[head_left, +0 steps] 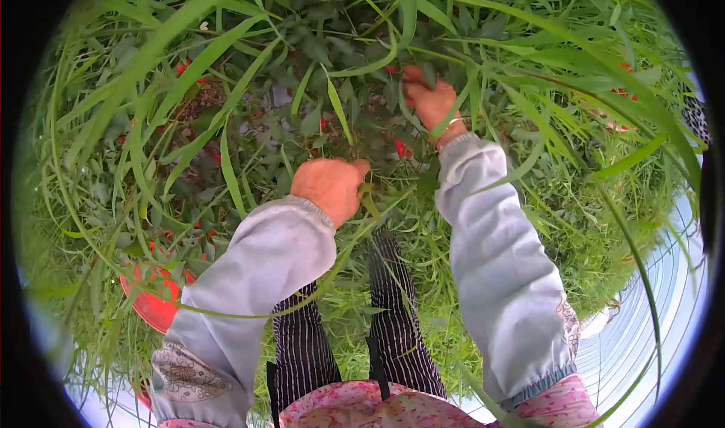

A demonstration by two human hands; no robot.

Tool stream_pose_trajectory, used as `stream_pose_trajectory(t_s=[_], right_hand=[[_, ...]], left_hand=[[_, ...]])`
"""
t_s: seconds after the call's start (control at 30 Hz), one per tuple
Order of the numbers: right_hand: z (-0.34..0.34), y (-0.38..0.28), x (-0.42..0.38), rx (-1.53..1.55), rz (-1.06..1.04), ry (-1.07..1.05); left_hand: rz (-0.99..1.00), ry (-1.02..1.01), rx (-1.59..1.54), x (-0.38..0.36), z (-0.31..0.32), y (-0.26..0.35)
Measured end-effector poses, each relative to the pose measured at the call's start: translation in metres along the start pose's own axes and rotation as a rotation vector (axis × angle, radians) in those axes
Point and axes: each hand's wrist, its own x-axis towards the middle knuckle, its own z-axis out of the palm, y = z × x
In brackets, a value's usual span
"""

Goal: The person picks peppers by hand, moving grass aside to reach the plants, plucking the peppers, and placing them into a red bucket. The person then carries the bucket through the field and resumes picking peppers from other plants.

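Low, dark-leaved plants bearing red chili peppers (401, 149) grow among tall grass in front of me. My left hand (328, 189) is closed low among the stems, thumb side to the right; whatever lies in its fingers is hidden. Farther out and to the right, my right hand (431, 102) reaches into the leaves with curled fingers. A small red pepper (390, 69) shows just left of its fingertips, and a leaf covers part of the hand. Another pepper (323, 124) hangs a little beyond my left hand.
A red basin (155, 307) with red peppers in it stands at the lower left, partly behind my left sleeve (249, 277). Long grass blades (226, 164) arch across the view. My legs (306, 337) are below, and pale sheeting (649, 322) lies at the right.
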Motion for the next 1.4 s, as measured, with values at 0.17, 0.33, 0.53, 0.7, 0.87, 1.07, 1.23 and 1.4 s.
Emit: stream_pose_trajectory(t_s=[0.17, 0.33, 0.53, 0.7, 0.87, 1.07, 1.23, 1.4], right_hand=[[0.049, -0.017, 0.008, -0.546, -0.101, 0.152], [0.04, -0.009, 0.016, -1.45, -0.196, 0.007], [0.016, -0.034, -0.03, -0.108, 0.294, -0.054], [0.022, -0.057, -0.085, 0.376, 0.341, -0.298], [0.066, -0.057, -0.098, -0.55, -0.005, -0.459], [0.061, -0.01, -0.112, -0.589, -0.2, -0.521], [0.057, -0.008, -0.113, -0.614, -0.16, -0.53], [0.055, -0.007, -0.123, -0.647, -0.125, -0.468]], left_hand=[[-0.142, -0.074, -0.041, -0.01, -0.003, 0.005], [-0.182, -0.112, -0.072, -0.021, 0.005, 0.003], [-0.145, -0.085, -0.203, -0.03, 0.018, 0.0], [-0.16, -0.233, -0.174, -0.028, 0.003, 0.011], [-0.036, -0.093, -0.104, -0.032, 0.017, 0.017], [-0.035, 0.451, -1.108, -0.06, -0.039, -0.004], [-0.331, 0.181, -0.109, 0.015, -0.064, -0.045], [-0.366, -0.038, -0.046, 0.05, 0.0, -0.057]])
